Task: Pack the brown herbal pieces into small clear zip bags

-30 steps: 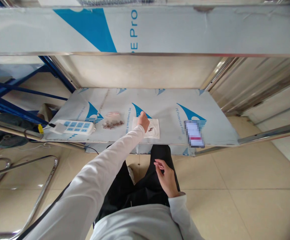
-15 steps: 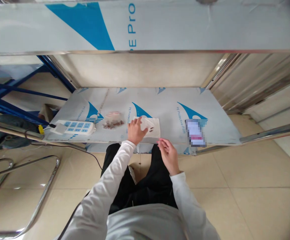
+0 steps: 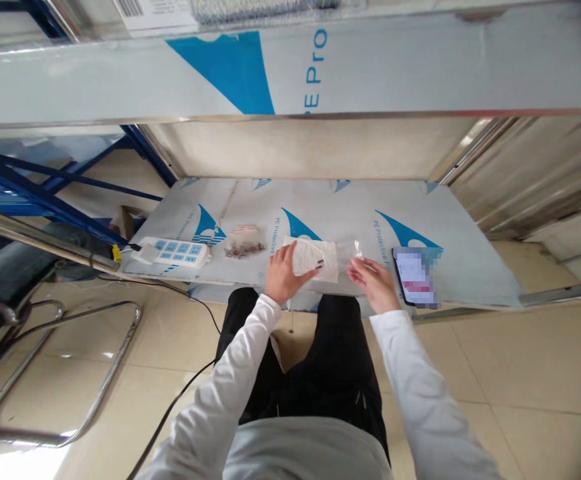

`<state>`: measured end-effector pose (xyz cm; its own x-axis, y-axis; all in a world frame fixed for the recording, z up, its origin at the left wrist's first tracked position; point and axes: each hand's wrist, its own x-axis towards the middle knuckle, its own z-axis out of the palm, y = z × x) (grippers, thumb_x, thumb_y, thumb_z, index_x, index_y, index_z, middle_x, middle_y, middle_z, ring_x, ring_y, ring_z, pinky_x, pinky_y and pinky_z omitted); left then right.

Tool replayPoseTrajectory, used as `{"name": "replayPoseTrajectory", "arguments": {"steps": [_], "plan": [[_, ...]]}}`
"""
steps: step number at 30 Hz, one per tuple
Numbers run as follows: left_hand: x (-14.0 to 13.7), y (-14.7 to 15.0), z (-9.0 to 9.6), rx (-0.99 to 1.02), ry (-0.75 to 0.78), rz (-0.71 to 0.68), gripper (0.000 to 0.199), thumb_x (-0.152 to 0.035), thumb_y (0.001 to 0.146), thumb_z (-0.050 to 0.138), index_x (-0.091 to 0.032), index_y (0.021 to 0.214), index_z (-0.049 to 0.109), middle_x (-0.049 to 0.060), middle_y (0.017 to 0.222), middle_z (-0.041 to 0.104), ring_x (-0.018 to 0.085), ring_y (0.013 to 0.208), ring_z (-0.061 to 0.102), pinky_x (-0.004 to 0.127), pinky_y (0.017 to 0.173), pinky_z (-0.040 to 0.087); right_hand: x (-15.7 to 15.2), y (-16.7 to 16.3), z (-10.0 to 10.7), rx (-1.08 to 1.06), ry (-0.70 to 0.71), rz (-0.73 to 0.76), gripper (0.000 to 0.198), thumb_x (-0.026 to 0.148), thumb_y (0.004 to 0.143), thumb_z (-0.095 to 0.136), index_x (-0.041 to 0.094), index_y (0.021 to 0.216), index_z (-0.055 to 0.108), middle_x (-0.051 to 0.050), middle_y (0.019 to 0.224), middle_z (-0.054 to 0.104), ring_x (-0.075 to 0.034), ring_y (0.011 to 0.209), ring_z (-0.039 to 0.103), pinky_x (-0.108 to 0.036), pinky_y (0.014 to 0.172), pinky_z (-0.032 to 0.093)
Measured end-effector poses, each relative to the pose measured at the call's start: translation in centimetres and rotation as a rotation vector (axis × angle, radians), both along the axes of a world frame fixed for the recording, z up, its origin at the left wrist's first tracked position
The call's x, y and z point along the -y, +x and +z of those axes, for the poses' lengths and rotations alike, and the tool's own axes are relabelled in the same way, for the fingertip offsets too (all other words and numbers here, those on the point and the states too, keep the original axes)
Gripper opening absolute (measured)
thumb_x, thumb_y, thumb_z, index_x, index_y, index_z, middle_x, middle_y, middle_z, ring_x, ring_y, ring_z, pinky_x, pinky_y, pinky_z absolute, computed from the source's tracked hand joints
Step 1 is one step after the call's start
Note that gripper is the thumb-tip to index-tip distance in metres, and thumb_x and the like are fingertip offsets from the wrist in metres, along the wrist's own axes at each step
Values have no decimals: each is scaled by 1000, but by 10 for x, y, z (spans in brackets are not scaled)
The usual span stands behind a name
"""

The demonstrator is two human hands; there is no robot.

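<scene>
Since the earlier frames, the right hand [image 3: 377, 285] is rising from the near edge of the long, film-covered metal table [image 3: 470, 267] and is now pinching a clear, shiny piece of thin plastic [image 3: 357, 249] between thumb and fingertips. The left hand [image 3: 283, 275], closed over the square white sheet [image 3: 330, 272] a second ago, is now spreading its thumb and fingers into a wide curve over the sheet's left side; whether it is gripping anything transparent, I cannot tell. Two small dark pieces [image 3: 319, 265] are lying on the sheet, just beside the left thumb. Both forearms, in pale long sleeves [image 3: 233, 360], are reaching forward from the lap, the left angling inward and the right bending at the wrist toward the sheet. To the left, a clear plastic bag of reddish-brown bits [image 3: 245, 243] is lying near a white power strip with blue sockets [image 3: 177, 252]; to the right, a dark-edged phone [image 3: 414, 277] is showing a blurred screen. Blue print on the table is reading "PE Protective Film" near the phone, while the film-wrapped upper shelf [image 3: 410, 73] is showing "PE Pro". A white barcode label [image 3: 153, 17] is coming into view above, its text too small to read.
</scene>
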<state>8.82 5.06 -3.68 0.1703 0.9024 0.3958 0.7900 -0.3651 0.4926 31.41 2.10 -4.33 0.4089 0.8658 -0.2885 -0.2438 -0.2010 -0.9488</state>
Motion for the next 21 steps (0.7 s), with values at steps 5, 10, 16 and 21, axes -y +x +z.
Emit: {"name": "replayPoseTrajectory", "arguments": {"steps": [5, 10, 16, 21], "plan": [[-31, -88, -14, -31, -150, 580, 38, -38, 88, 53, -15, 119, 56, 15, 114, 62, 28, 112, 57, 42, 98, 42, -36, 36, -24, 180, -62, -81, 40, 40, 54, 86, 16, 77, 64, -2, 58, 69, -16, 52, 66, -29, 55, 59], [-52, -123, -15, -89, -291, 680, 39, -42, 82, 60, -14, 109, 63, 20, 115, 64, 35, 112, 56, 49, 94, 41, -51, 51, -37, 491, -136, -117, 24, 31, 64, 77, 14, 76, 66, -2, 53, 65, -18, 48, 65, -31, 57, 56], [-61, -114, -11, -141, -345, 702, 31, -36, 76, 66, -19, 102, 69, 18, 117, 65, 36, 113, 56, 51, 95, 37, -47, 48, -31, 840, -164, -76, 21, 22, 71, 63, 13, 90, 68, -9, 77, 71, -25, 76, 68, -41, 83, 50], [-61, -115, -13, -142, -319, 704, 27, -31, 80, 60, -20, 101, 71, 16, 114, 67, 34, 110, 57, 49, 94, 38, -58, 33, -29, 973, -136, -7, 24, 26, 71, 65, 15, 92, 67, -14, 98, 68, -29, 101, 61, -40, 91, 44]]}}
